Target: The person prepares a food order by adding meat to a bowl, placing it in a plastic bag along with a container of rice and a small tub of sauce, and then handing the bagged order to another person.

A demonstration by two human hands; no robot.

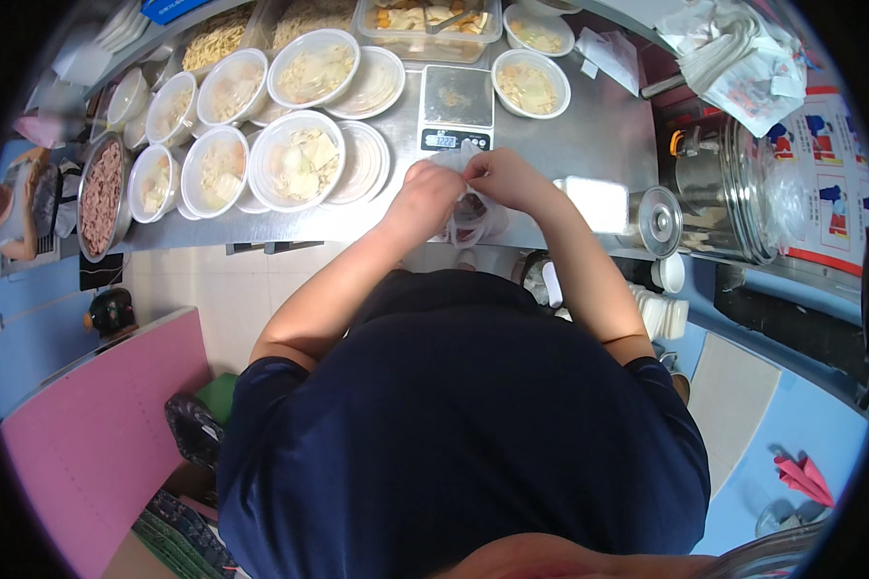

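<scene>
Both hands meet over a thin clear plastic bag point(482, 226) with something dark red-brown inside, at the near edge of the steel counter point(536, 148). My left hand point(427, 199) grips the gathered top of the bag from the left. Opposite it, my right hand point(505, 177) pinches the bag's neck between bent fingers. Just beyond them lies a digital kitchen scale point(457, 105), its display lit and its platform bare. Round plastic tubs of noodles and pale chunks, some with clear lids, stand left of the scale, the nearest being a large tub point(297, 161). Another noodle tub point(531, 83) sits right of the scale.
A steel bowl of minced meat point(101, 195) is at the counter's left end. A clear food container point(429, 32) with a utensil stands at the back. To the right are a white rectangular container point(597, 205), a round metal lid point(659, 221) and hanging bags point(739, 65). Another person point(18, 206) is far left.
</scene>
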